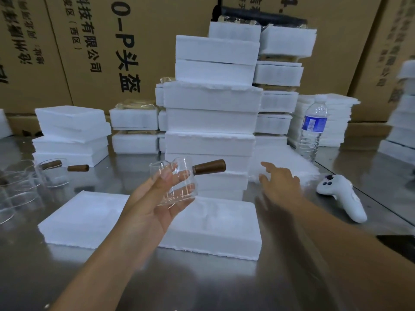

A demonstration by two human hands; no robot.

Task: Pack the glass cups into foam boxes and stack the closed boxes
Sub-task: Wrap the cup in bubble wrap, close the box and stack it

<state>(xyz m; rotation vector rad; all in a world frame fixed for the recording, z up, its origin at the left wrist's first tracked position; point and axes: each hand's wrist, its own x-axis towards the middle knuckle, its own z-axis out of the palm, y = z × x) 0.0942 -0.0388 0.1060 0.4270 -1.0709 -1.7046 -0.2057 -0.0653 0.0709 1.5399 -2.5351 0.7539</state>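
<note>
Above the steel table [202, 286], left hand [155, 209] grips a glass cup [177, 187], fingers curled round the body, cup tilted, wooden handle [210, 166] pointing right. Cup is held in the air over an open foam box [215, 227] lying flat just in front of the person. Right hand [280, 182] is empty, fingers spread wide, near a flat foam piece [289, 158]; blurred, so possibly not touching. Tall stack of closed boxes [211, 122] stands behind. More cups [24, 185] far left. Water bottle [313, 131] and white controller [343, 196] on the right.
</note>
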